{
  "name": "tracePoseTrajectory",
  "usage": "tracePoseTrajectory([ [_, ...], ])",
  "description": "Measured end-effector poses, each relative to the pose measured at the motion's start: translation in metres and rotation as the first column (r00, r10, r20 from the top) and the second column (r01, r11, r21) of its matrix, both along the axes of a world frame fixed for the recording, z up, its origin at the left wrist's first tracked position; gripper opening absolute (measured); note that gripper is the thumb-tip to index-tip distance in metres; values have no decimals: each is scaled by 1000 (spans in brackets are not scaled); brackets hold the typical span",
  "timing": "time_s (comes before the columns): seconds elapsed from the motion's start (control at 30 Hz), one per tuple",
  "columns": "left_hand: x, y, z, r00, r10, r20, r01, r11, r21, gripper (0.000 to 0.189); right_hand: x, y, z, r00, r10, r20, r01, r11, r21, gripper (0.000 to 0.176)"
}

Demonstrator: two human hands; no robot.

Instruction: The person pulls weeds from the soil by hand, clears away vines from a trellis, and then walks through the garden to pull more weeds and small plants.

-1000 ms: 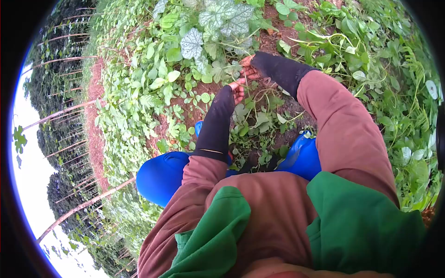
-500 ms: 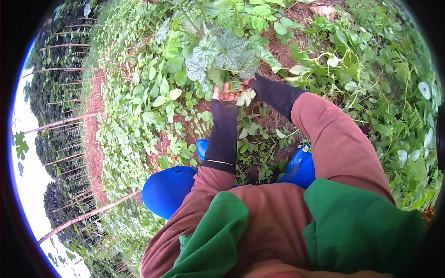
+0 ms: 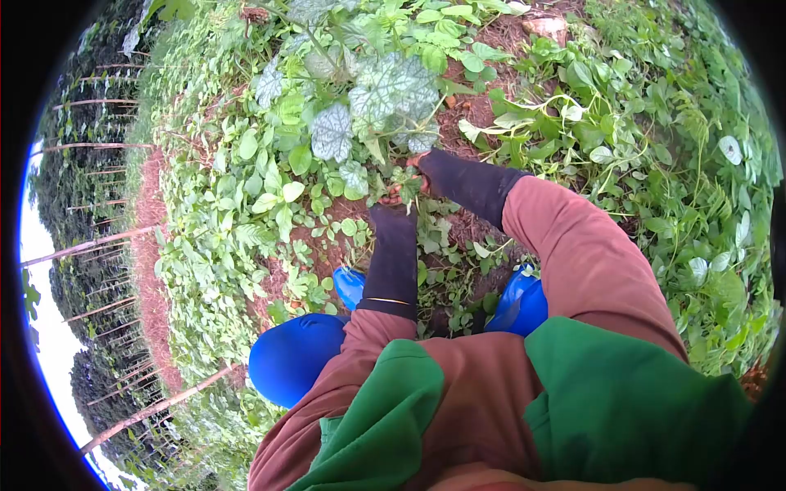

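Dark sleeves cover my wrists, and both hands meet among green stems beneath a plant with large pale-veined leaves [image 3: 395,88]. My left hand [image 3: 393,195] has its fingers curled around some greenery. Close beside it on the right, my right hand [image 3: 419,170] is closed at the stems, its fingers partly hidden. A small leafy sprig [image 3: 404,178] shows between the two hands. What exactly each hand grips is too small to tell.
Low green plants [image 3: 270,192] cover the ground on the left, with more vines [image 3: 696,204] on the right. My blue boots [image 3: 521,303] stand below my hands. Wooden poles [image 3: 155,409] lean at the far left. A cut stump [image 3: 547,29] is at the top.
My left hand was open with fingers spread and palm showing; its fingers are now curled in. Both hands sit slightly lower in view, and the view has shifted a little.
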State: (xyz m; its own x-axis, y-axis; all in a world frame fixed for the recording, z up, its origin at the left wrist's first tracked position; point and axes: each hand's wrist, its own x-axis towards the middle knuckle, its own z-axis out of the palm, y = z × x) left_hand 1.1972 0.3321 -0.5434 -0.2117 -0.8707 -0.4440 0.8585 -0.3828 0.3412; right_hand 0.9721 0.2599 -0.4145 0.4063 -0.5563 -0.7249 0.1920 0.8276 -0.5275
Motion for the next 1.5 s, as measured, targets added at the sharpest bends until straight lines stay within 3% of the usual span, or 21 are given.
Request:
tracePoseTrajectory([
  [0.07, -32, 19, 28, 971, 237, 39, -240, 950, 198, 32, 4, 1, -1, 999, 23, -36, -25, 999, -44, 23],
  [0.13, -88, 9, 119, 872, 409, 268, -476, 837, 271, 27, 5, 3, 5, 999, 11, -34, -13, 997, -79, 24],
  [0.23, -109, -6, 162, 911, 234, 339, -293, 947, 134, 24, 4, 6, 11, 999, 1, -35, -5, 993, -118, 25],
  [0.27, -119, -9, 163, 807, 267, 527, -386, 913, 129, 23, 3, 6, 13, 999, 1, -35, -6, 992, -129, 26],
  [0.37, -127, -23, 179, 629, -21, 777, -115, 986, 120, 23, 1, 3, 20, 999, -5, -31, 1, 989, -151, 27],
  [0.43, -141, -32, 201, 267, -87, 960, -33, 995, 99, 27, 2, 2, 21, 999, -3, -41, -4, 985, -174, 28],
  [0.53, -126, -50, 161, 9, -74, 997, 31, 997, 74, 28, 1, 1, 24, 998, 4, -55, -15, 979, -204, 30],
  [0.67, -117, -61, 142, -130, -48, 990, 95, 994, 60, 32, -1, -1, 27, 994, 44, -99, -68, 964, -256, 32],
  [0.77, -124, -54, 169, -239, -15, 971, 157, 986, 54, 30, -4, -4, 28, 983, 98, -157, -144, 938, -316, 33],
  [0.8, -122, -49, 170, -428, 107, 897, 299, 954, 28, 28, -5, -6, 29, 975, 123, -183, -181, 921, -345, 34],
  [0.9, -132, -13, 150, -428, 234, 873, 540, 841, 40, 29, -19, -14, 36, 886, 280, -368, -441, 752, -490, 35],
  [0.97, -153, 5, 182, -432, 161, 888, 462, 884, 64, 28, -31, -19, 54, 769, 344, -539, -634, 519, -574, 36],
  [1.0, -156, 12, 187, -335, 251, 908, 437, 895, -86, 28, -42, -27, 65, 708, 347, -616, -706, 386, -594, 37],
  [1.03, -152, 16, 186, -383, 201, 902, 428, 903, -19, 30, -50, -33, 77, 636, 344, -690, -771, 266, -579, 37],
  [1.13, -134, 23, 183, -476, 47, 878, 395, 904, 165, 33, -75, -56, 93, 345, 294, -891, -938, 114, -326, 50],
  [1.17, -131, 25, 185, -484, -3, 875, 386, 897, 217, 34, -92, -65, 70, 447, 155, -881, -889, -30, -456, 51],
  [1.27, -114, 36, 175, -472, -61, 879, 483, 817, 316, 39, -144, -45, 100, 114, 114, -987, -982, 164, -94, 80],
  [1.33, -115, 46, 159, -344, -193, 919, 631, 677, 379, 35, -184, -21, 85, 1, 102, -995, -986, 164, 16, 97],
  [1.37, -118, 50, 152, -284, -267, 921, 704, 593, 389, 33, -204, -13, 58, 81, 217, -973, -979, 203, -36, 106],
  [1.4, -134, 52, 200, -146, -538, 830, 714, 523, 465, 32, -214, 3, 52, 22, 214, -977, -989, 147, 9, 106],
  [1.5, -174, 50, 224, -51, -509, 859, 710, 586, 390, 31, -221, 64, 63, -83, 142, -986, -996, 21, 87, 103],
])
